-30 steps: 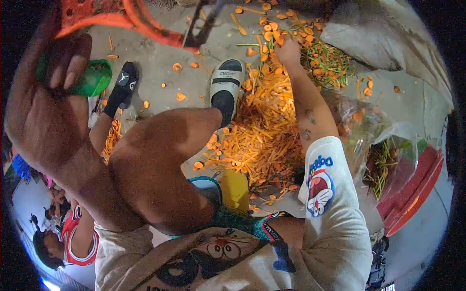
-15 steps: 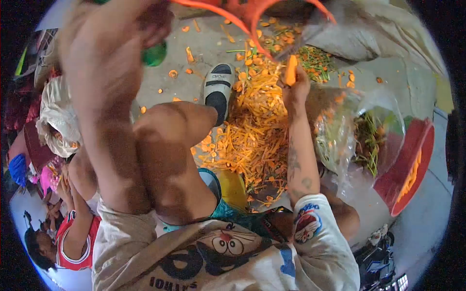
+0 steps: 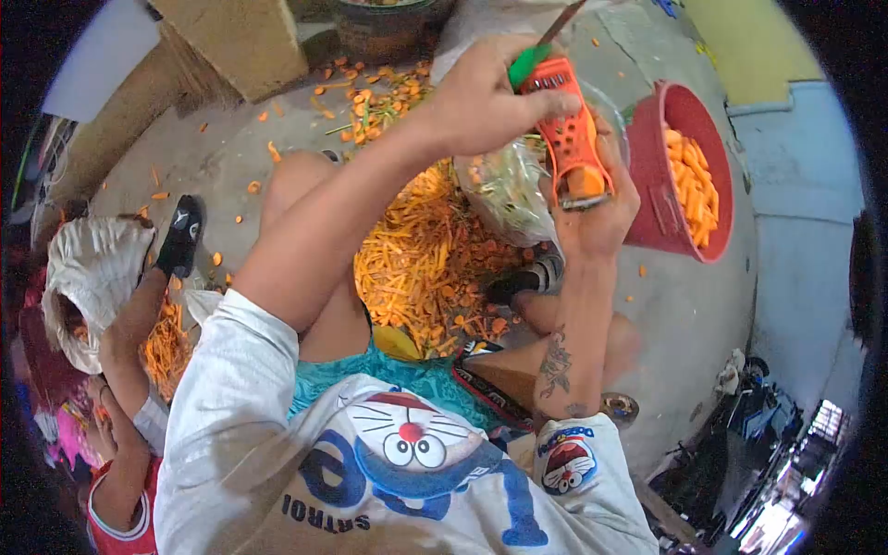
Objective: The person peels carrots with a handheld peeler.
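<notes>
My left hand [image 3: 490,97] is closed around the upper part of an orange peeler [image 3: 572,129] with grater holes, its thumb lying on the front. The same hand holds a green-handled knife [image 3: 529,67], blade pointing up and to the right. Inside my right hand [image 3: 606,199] is an orange carrot [image 3: 585,180], partly hidden behind the peeler. The peeler's metal blade end lies over the carrot, close to my right palm. Between my legs spreads a heap of carrot peelings [image 3: 416,259].
A red bucket [image 3: 647,185] of peeled carrots stands at the right. Beside the heap lies a clear plastic bag [image 3: 504,190] with greens. Carrot ends [image 3: 388,102] are scattered farther off. A person in a red jersey [image 3: 125,495] sits at the left near a white sack [image 3: 97,268].
My view has turned rightward, bringing the red bucket closer to centre. My left hand has moved right and now meets my right hand, with the peeler over the carrot.
</notes>
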Action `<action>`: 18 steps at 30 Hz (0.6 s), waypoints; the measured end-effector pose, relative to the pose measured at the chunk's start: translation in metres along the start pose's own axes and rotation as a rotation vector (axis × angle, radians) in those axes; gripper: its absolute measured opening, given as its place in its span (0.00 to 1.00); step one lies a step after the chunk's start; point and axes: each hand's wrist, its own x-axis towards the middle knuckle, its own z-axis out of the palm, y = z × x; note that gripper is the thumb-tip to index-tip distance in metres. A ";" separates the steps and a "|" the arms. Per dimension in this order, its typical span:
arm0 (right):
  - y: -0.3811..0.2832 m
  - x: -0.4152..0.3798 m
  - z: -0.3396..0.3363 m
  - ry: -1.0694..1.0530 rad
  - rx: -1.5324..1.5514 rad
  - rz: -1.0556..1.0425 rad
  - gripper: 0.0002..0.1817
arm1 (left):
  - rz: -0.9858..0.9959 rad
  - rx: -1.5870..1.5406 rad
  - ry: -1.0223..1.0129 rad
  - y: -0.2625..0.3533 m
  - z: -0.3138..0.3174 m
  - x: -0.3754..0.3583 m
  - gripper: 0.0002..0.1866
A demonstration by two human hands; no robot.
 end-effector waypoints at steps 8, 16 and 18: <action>-0.021 -0.041 -0.069 0.022 -0.033 0.059 0.22 | 0.026 0.056 0.240 -0.042 0.030 0.014 0.08; -0.024 -0.060 -0.062 0.135 -0.006 0.035 0.22 | -0.009 -0.025 0.108 -0.049 0.043 0.016 0.11; -0.024 -0.057 -0.069 0.133 0.022 0.039 0.22 | -0.050 -0.026 0.244 -0.047 0.041 0.016 0.11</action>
